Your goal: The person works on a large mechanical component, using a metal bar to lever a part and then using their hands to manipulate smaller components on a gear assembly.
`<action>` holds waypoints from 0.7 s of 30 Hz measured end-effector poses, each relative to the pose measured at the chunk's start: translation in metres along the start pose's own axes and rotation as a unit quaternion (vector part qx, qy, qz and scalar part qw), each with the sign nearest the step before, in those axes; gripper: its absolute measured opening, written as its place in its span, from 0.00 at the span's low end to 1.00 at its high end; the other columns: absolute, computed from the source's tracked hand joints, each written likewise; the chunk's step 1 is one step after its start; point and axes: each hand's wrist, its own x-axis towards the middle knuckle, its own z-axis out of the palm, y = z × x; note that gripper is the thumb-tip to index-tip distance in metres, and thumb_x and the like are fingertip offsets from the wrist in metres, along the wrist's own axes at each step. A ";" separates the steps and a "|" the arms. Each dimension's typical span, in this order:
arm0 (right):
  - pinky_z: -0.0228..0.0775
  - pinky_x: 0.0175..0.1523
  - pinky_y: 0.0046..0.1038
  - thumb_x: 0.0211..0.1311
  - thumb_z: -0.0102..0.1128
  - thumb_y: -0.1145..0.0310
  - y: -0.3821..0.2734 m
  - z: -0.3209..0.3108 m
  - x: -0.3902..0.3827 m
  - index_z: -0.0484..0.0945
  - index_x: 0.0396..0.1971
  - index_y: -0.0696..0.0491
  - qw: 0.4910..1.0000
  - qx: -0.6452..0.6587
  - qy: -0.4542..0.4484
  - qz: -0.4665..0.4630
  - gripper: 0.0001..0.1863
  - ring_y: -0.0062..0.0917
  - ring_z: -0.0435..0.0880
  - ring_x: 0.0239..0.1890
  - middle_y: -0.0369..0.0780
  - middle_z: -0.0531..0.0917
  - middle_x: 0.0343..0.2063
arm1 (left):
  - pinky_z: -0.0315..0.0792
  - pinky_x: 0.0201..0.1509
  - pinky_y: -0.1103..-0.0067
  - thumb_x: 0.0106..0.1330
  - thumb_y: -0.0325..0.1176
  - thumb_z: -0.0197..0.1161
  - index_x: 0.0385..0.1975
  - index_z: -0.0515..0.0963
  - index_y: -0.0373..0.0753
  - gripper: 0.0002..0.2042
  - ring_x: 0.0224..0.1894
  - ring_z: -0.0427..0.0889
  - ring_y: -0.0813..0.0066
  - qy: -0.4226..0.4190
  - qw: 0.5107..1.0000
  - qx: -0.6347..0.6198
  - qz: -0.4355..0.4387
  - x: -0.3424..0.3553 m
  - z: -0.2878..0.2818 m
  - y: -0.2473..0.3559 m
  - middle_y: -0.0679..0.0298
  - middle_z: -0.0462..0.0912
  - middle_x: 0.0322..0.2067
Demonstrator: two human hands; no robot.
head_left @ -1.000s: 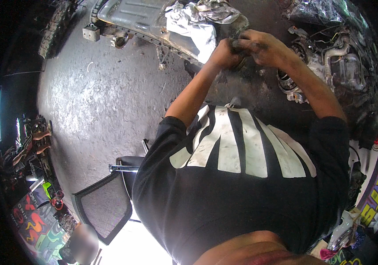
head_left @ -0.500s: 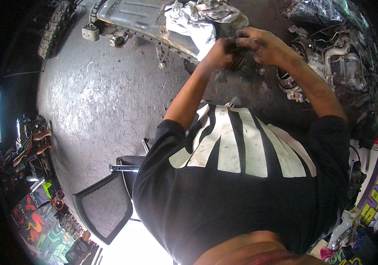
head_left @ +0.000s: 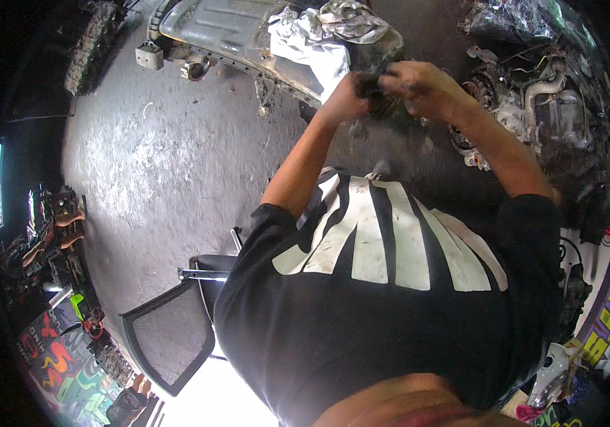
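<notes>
Both arms [head_left: 302, 162] stretch forward. The left hand [head_left: 350, 98] and the right hand [head_left: 427, 88] are together near the white cloth [head_left: 313, 43]; whether they grip something, I cannot tell.

White cloth [head_left: 308, 39] here, soft, crumpled, folds catching satin sheen. Ribbed panel [head_left: 212, 28], metal by its look, semi-gloss face, rough grimy edge. Now floor [head_left: 141, 164]: dark, scuffed, glaring glossy in patches. Bent pipe [head_left: 545, 88], dull stained metal. Clear plastic film [head_left: 515, 18], crinkled, very shiny! Shirt [head_left: 390, 331], matt black cloth; stripes [head_left: 371, 249] smooth, smudged. Chair back [head_left: 169, 338], fine matt mesh; bar [head_left: 205, 274] beside it, bright polished metal.
</notes>
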 end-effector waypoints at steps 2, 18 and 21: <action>0.71 0.32 0.34 0.36 0.59 0.79 -0.002 -0.001 0.001 0.71 0.32 0.55 0.999 -0.016 -0.007 -0.046 0.17 0.37 0.77 0.27 0.45 0.74 0.30 | 0.71 0.34 0.80 0.47 0.27 0.62 0.29 0.78 0.35 0.09 0.26 0.76 0.82 0.025 0.998 0.053 0.004 -0.001 -0.001 0.013 0.59 0.81 0.24; 0.72 0.38 0.31 0.33 0.57 0.82 0.013 0.006 -0.014 0.73 0.33 0.57 0.999 -0.016 0.036 0.005 0.19 0.38 0.76 0.36 0.43 0.76 0.33 | 0.71 0.37 0.80 0.48 0.27 0.62 0.36 0.76 0.34 0.13 0.32 0.78 0.78 0.003 0.998 0.055 -0.006 0.001 0.001 -0.003 0.59 0.81 0.31; 0.71 0.42 0.30 0.27 0.57 0.84 0.009 0.004 -0.018 0.72 0.37 0.57 0.999 0.038 0.000 0.011 0.26 0.38 0.74 0.40 0.43 0.75 0.35 | 0.71 0.37 0.80 0.49 0.27 0.61 0.35 0.76 0.33 0.12 0.32 0.78 0.78 -0.005 0.997 0.072 0.024 0.003 0.001 -0.007 0.58 0.81 0.30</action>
